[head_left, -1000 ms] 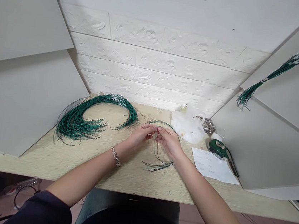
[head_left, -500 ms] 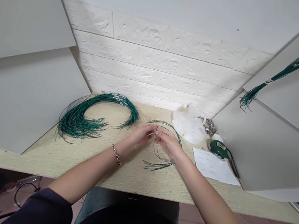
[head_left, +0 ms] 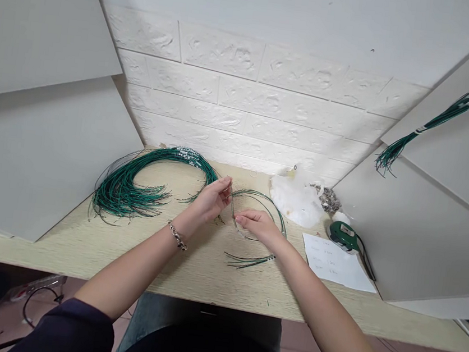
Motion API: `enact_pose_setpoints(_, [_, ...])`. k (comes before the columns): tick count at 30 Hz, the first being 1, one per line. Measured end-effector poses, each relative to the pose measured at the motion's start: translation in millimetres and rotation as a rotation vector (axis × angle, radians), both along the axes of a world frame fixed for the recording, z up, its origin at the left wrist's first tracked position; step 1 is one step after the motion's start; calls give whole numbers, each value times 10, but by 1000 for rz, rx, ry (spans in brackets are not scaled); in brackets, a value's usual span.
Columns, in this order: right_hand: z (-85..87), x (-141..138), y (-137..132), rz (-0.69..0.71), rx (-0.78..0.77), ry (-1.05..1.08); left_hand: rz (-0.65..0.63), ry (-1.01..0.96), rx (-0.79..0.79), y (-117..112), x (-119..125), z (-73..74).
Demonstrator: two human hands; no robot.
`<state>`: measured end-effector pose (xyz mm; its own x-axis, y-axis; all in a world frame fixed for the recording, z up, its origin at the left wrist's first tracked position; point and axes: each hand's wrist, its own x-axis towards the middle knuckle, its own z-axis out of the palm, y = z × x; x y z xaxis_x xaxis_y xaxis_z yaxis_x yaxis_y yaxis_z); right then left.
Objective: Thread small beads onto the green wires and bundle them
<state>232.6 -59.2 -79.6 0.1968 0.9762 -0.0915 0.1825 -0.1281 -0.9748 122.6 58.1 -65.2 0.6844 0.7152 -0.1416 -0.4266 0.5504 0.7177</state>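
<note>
My left hand (head_left: 214, 197), with a chain bracelet at its wrist, pinches a thin dark wire (head_left: 233, 201) between thumb and fingertips, raised over the table. Lower and to the right, my right hand (head_left: 259, 227) is closed on the same wire, which runs between the two hands. Beneath and around my right hand lies a loose loop of green wires (head_left: 279, 203) with small white pieces on them. Their cut ends (head_left: 245, 261) fan out in front. Left of my left hand rests a big curved bundle of green wires (head_left: 116, 191) with white pieces along its top.
On the right are a clear plastic bag (head_left: 297, 200), a pile of small metal parts (head_left: 328, 200), a green tape measure (head_left: 343, 235) and a handwritten paper sheet (head_left: 334, 264). Another tied wire bundle (head_left: 440, 116) hangs at the upper right. Grey panels (head_left: 72, 152) flank the table.
My hands have moved apart. The left went left and up with the wire, and the right shifted slightly down and left; the wire now stretches between them.
</note>
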Motion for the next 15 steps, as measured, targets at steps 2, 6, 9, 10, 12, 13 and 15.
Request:
enact_pose_setpoints(2, [-3,3,-4,5,-24,-19,-21,-2,-8,-24,8,-26])
enact_pose_setpoints(6, [24,-28,-6,31,-27,-49,-74,3,66,-119,12,5])
enact_pose_setpoints(9, [92,-44,6,30,40,11,-136,9,140,-237,27,50])
enact_pose_setpoints(10, [121,-38,11,22,65,42,-157,13,149,-278,34,56])
enact_pose_setpoints(12, [191,-2,20,-17,105,99,-211,28,164,-349,46,49])
enact_pose_setpoints(13, [233,28,21,-48,124,121,-245,41,195,-375,49,37])
enact_pose_setpoints(15, [335,109,14,-124,171,153,-332,103,342,-406,42,3])
